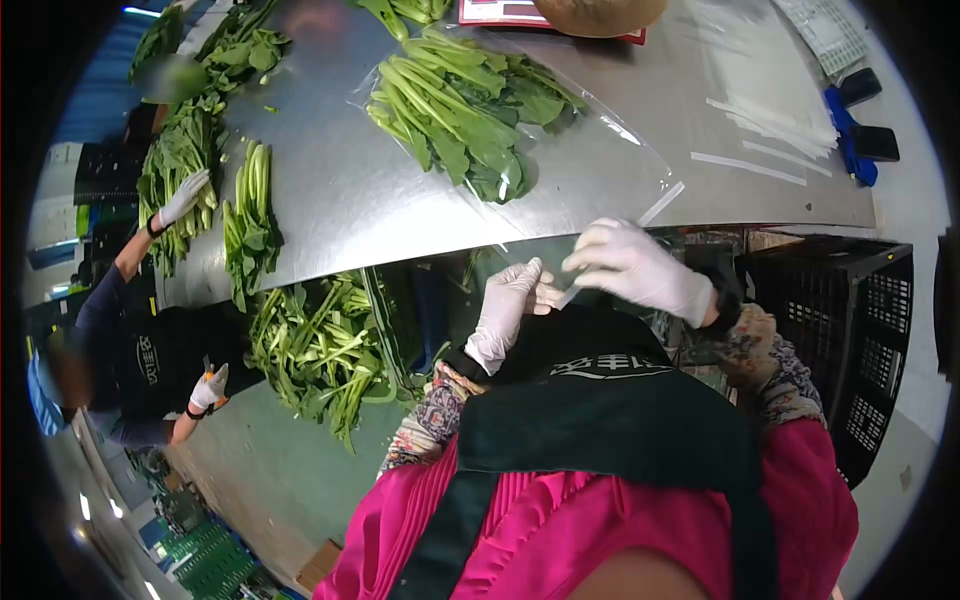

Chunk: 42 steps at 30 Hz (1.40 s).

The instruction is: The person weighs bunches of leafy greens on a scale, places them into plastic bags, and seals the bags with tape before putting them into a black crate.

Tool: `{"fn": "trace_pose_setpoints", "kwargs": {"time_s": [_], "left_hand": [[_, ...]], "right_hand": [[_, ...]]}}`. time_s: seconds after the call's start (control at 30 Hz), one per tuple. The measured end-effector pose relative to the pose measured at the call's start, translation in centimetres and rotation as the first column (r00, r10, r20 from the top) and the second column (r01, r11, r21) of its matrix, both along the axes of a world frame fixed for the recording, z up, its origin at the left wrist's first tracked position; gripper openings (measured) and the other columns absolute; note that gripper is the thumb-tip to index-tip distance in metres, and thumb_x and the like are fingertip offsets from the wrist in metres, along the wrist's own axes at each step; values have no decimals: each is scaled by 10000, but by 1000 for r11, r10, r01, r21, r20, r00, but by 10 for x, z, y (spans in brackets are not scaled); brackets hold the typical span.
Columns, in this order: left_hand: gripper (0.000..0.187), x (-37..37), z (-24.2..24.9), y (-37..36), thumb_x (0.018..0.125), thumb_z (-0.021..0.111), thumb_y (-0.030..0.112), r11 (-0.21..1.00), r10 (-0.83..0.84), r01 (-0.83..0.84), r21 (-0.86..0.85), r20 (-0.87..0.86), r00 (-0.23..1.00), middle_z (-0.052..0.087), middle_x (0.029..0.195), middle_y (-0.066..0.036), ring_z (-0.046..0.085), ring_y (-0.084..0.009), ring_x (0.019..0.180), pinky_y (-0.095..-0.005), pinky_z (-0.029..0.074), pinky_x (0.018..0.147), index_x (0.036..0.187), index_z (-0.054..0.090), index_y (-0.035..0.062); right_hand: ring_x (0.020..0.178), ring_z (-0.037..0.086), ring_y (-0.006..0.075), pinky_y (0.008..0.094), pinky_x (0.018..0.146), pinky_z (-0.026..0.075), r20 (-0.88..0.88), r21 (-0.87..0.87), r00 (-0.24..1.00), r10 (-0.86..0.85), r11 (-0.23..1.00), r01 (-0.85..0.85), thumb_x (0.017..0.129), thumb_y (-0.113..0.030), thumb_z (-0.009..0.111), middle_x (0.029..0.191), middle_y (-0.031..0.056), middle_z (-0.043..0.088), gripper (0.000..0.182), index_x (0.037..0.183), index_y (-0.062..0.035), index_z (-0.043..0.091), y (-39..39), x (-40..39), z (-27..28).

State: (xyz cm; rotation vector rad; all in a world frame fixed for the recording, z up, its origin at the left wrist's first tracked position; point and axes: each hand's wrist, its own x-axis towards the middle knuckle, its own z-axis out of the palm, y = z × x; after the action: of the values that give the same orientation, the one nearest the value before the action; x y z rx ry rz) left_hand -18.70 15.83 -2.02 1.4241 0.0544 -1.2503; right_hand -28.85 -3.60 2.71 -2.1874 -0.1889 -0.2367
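Note:
Both my gloved hands are raised in front of my dark apron, just off the near table edge. My left hand [512, 302] is closed in a pinch, and what lies between its fingertips is too small to make out. Close by on the right, my right hand [640, 268] has its fingers bent inward, with a short white strip [569, 296] at its fingertips. Beyond them on the table, a bunch of leafy greens [455, 115] lies in a clear plastic bag [610, 140]. Another white strip [662, 203] lies at the bag's near right corner.
Flat clear bags [760, 80] are stacked at the table's right. A red scale [500, 12] stands at the back. More greens [250, 215] lie left, and a crate of greens [320, 345] sits below. Black crates [835, 320] stand right. A co-worker [120, 350] works at the left.

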Motion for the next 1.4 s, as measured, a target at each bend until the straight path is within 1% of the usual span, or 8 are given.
{"fn": "trace_pose_setpoints", "kwargs": {"time_s": [0.33, 0.6, 0.7, 0.83, 0.93, 1.07, 1.27, 1.4], "left_hand": [[321, 11, 10, 24, 973, 515, 311, 1000, 1, -3, 25, 90, 996, 681, 710, -98, 668, -170, 623, -240, 507, 564, 864, 621, 28], [433, 72, 16, 114, 984, 457, 396, 968, -233, 187, 165, 335, 913, 665, 680, -104, 633, -162, 603, -239, 498, 611, 977, 625, -3], [610, 66, 1, 89, 757, 672, -9, 935, -338, -95, 342, 939, 58, 525, 1281, -170, 540, -331, 1138, -388, 451, 957, 1327, 458, 26], [640, 84, 0, 51, 741, 660, 88, 843, -415, 148, 517, 800, -433, 491, 1360, -114, 439, -324, 1273, -382, 381, 1037, 1352, 468, 101], [445, 97, -21, 46, 771, 653, 10, 830, -266, 402, 386, 908, -324, 619, 1203, -103, 600, -287, 1097, -381, 482, 942, 1205, 606, 96], [232, 107, -20, 65, 955, 537, 180, 998, 40, -56, 6, 627, 778, 715, 910, -78, 671, -158, 884, -280, 520, 812, 1063, 650, 9], [286, 109, -7, 64, 964, 535, 203, 906, 409, -421, -44, 346, 845, 666, 743, -108, 644, -163, 655, -278, 522, 665, 1053, 589, -64], [526, 118, 5, 39, 861, 606, 96, 962, -54, -268, -46, 934, -354, 517, 1251, -223, 505, -353, 1174, -452, 415, 990, 1333, 418, -39]], "right_hand": [[843, 513, 230, 359, 769, 391, 55, -213, 996, 73, 975, -60, 800, -211, 631, 820, 33, 541, 113, 788, -105, 594, 20, -34, 6], [815, 614, 296, 380, 807, 475, -728, -614, 590, -349, 714, -336, 822, -184, 555, 848, 142, 610, 268, 1058, -58, 580, -46, -194, -78], [1066, 562, 300, 389, 880, 458, -158, -563, 822, -548, 734, 381, 815, -56, 506, 1160, 134, 582, 446, 1260, -67, 531, -73, -99, -51], [1233, 480, 279, 363, 948, 429, 149, -651, 976, -159, 727, 217, 786, -41, 529, 1328, 101, 513, 503, 1287, -78, 517, -123, -5, -51], [1205, 511, 245, 354, 948, 427, 161, -703, 964, 212, 710, -39, 788, -81, 543, 1287, 93, 552, 427, 1215, -74, 569, -138, 39, -66], [781, 642, 219, 315, 640, 504, 176, -471, 983, -48, 873, 127, 875, -103, 540, 902, 85, 649, 98, 928, -57, 608, -92, 49, -82], [564, 549, 117, 279, 523, 459, -480, 274, 724, -495, 699, 660, 954, -150, 477, 669, 72, 563, 181, 878, 2, 540, -35, 51, -83], [546, 552, 121, 289, 512, 453, -544, 292, 668, -508, 632, 718, 936, -149, 502, 621, 86, 543, 187, 852, 17, 527, -30, 55, -64]]}}
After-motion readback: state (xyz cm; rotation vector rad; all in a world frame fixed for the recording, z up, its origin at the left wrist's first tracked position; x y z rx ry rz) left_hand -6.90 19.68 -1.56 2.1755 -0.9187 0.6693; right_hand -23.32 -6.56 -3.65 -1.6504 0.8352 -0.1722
